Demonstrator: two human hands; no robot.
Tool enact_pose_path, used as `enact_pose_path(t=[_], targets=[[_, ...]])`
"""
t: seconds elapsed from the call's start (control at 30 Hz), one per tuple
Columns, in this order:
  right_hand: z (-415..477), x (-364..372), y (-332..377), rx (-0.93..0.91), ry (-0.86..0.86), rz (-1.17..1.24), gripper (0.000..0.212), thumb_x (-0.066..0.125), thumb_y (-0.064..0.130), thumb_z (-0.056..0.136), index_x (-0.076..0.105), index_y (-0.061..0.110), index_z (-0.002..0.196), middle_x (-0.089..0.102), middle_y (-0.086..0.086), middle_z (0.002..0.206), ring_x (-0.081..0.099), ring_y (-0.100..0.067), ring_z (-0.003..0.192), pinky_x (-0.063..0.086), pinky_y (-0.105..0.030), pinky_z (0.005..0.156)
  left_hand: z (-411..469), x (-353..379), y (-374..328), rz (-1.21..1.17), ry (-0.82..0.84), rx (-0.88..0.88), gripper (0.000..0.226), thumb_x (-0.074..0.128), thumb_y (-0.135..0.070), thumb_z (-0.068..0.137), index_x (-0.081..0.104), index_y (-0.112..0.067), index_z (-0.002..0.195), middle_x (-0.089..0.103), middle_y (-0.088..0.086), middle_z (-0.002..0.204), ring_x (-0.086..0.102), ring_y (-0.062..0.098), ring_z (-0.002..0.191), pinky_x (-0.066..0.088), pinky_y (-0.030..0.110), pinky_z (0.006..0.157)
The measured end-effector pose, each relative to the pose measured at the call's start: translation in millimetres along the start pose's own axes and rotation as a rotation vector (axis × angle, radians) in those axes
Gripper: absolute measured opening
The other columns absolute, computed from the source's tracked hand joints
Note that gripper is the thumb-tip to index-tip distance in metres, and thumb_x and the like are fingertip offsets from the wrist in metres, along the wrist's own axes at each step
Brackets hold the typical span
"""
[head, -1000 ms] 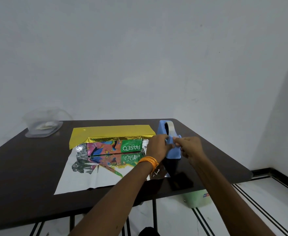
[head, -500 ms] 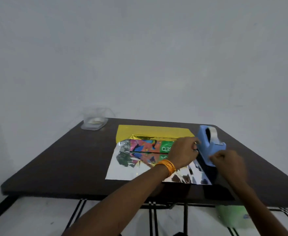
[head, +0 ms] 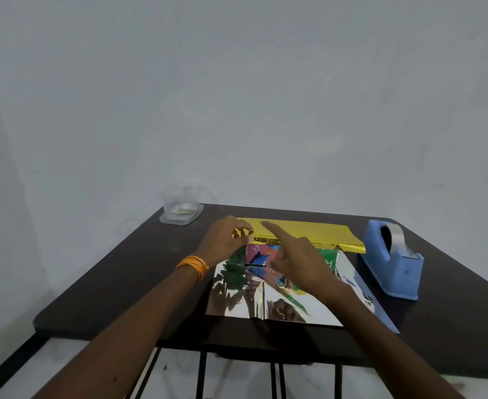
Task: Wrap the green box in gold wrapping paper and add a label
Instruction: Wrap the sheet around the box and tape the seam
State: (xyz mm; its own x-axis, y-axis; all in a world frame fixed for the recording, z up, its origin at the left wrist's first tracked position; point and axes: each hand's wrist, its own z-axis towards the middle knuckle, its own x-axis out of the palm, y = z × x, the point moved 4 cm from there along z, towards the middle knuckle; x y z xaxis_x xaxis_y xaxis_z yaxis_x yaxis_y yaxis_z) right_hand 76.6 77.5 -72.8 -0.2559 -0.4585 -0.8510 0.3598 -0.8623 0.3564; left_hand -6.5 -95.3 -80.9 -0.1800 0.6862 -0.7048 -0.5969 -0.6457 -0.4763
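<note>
The green box [head: 329, 259], with a colourful printed side, lies on a sheet of gold wrapping paper in the middle of the table. The sheet's gold face [head: 309, 233] is folded over the box top, and its mirror-like inner side [head: 280, 308] spreads toward me. My left hand [head: 222, 243] pinches the folded paper at the box's left end. My right hand [head: 294, 260] lies over the box front, its index finger stretched out onto the gold fold. Both hands hide much of the box.
A blue tape dispenser [head: 392, 263] stands to the right of the paper, near the table's right edge. A clear plastic container [head: 181, 210] sits at the far left corner of the dark table [head: 122, 269]. A bare wall is behind.
Both hands have left the tape dispenser and moved left onto the box and the gold fold. The camera view has swung, so the dispenser now sits further right.
</note>
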Motion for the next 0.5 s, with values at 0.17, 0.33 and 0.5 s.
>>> enact_pose_path(t=[0.17, 0.33, 0.5], targets=[[18, 10, 6, -0.073, -0.061, -0.123, 0.089, 0.069, 0.026, 0.092, 0.01, 0.044, 0.155, 0.073, 0.002, 0.086, 0.065, -0.016, 0.072, 0.058, -0.035, 0.065, -2, 5, 5, -0.069, -0.023, 0.045, 0.024, 0.072, -0.03, 0.089, 0.074, -0.018, 0.11, 0.072, -0.002, 0.101, 0.065, 0.008, 0.083, 0.051, 0.021, 0.075], [29, 17, 8, -0.048, -0.091, -0.128, 0.081, 0.066, 0.037, 0.094, 0.015, 0.035, 0.157, 0.073, 0.001, 0.098, 0.066, -0.018, 0.083, 0.055, -0.031, 0.069, -10, 11, 7, -0.086, -0.104, 0.059, 0.027, 0.072, -0.029, 0.09, 0.074, -0.015, 0.113, 0.073, -0.001, 0.103, 0.067, 0.008, 0.083, 0.053, 0.019, 0.076], [36, 24, 6, -0.034, -0.117, -0.152, 0.078, 0.066, 0.036, 0.094, 0.02, 0.032, 0.157, 0.073, -0.002, 0.099, 0.064, -0.019, 0.084, 0.054, -0.031, 0.068, -11, 15, 10, -0.138, -0.146, 0.052, 0.027, 0.076, -0.021, 0.087, 0.075, -0.011, 0.112, 0.073, 0.0, 0.104, 0.065, 0.005, 0.08, 0.052, 0.012, 0.074]])
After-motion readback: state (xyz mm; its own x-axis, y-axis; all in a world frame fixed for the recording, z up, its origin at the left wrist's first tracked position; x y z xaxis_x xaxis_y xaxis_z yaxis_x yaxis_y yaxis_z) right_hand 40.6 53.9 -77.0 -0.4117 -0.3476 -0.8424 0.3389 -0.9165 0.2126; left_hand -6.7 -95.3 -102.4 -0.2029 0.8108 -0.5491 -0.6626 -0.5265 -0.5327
